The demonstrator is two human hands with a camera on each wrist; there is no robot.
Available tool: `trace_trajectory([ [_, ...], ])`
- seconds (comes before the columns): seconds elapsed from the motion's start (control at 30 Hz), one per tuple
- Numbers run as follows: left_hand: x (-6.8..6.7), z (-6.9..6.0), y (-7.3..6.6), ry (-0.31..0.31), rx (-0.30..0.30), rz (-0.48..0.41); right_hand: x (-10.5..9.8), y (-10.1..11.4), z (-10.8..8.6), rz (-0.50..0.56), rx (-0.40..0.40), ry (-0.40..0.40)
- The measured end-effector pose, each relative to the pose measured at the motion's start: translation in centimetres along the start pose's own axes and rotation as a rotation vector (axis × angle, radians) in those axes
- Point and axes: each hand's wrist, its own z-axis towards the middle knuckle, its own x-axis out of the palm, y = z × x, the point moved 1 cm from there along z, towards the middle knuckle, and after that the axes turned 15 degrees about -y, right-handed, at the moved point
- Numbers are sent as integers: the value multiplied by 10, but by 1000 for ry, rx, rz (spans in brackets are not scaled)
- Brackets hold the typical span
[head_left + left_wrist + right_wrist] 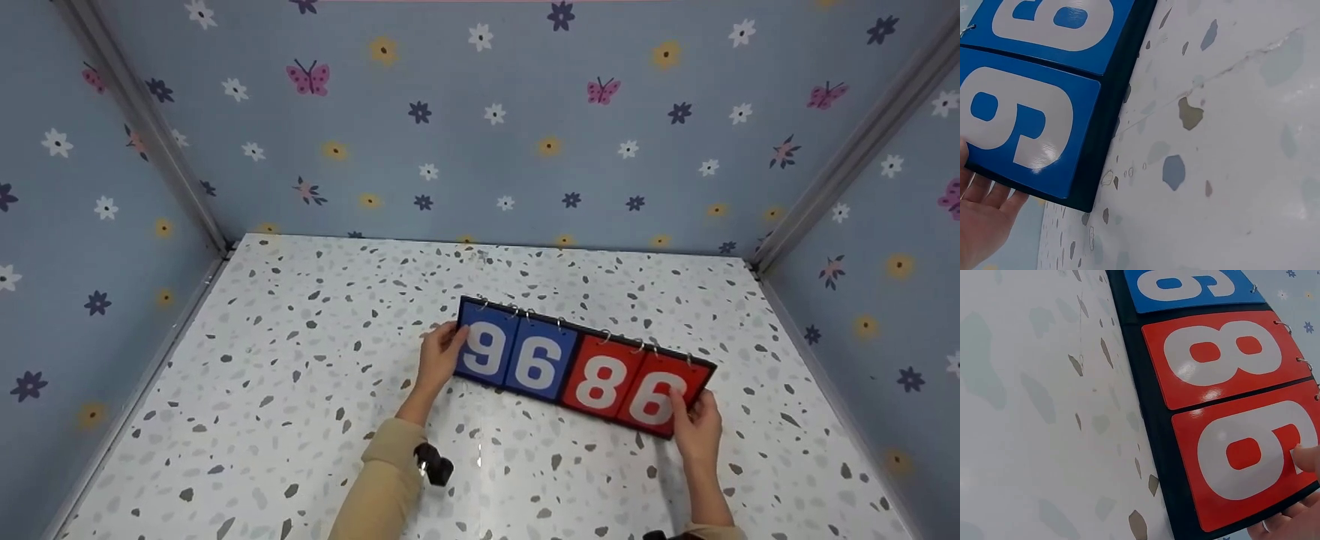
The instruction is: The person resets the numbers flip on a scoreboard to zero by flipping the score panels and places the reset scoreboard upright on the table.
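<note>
Blue-and-red scoreboard (581, 367) reading 96 and 86, left fingers (457, 342) and right fingers (679, 406) pinched on opposite ends

At centre right, blue cards (536, 362) and red cards (600, 380) bear white digits (499, 349); the white table (285, 360) is grey-flecked.

Here I'd call it a small booth: 3 flower-printed walls (450, 142), grey corner posts (142, 112), speckled white surface (315, 337).

Black-backed flip scoreboard (570, 366), blue 96, red 86, slanting down rightward
</note>
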Motion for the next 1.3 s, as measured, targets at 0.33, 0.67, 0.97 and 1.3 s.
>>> trace_trajectory([
  [0.33, -9, -9, -10, -93, 4, 2, 4, 26, -15, -4, -55, -39],
  [0.67, -27, -28, -37, -150, 34, 34, 12, 47, -25, -81, -60, -34],
  [0.97, -51, -37, -21, -217, 19, 1, 25, 54, -37, -92, -89, 8],
  [1.3, -75, -49, 0, -298, 27, 68, 35, 60, -54, -37, -138, 13],
])
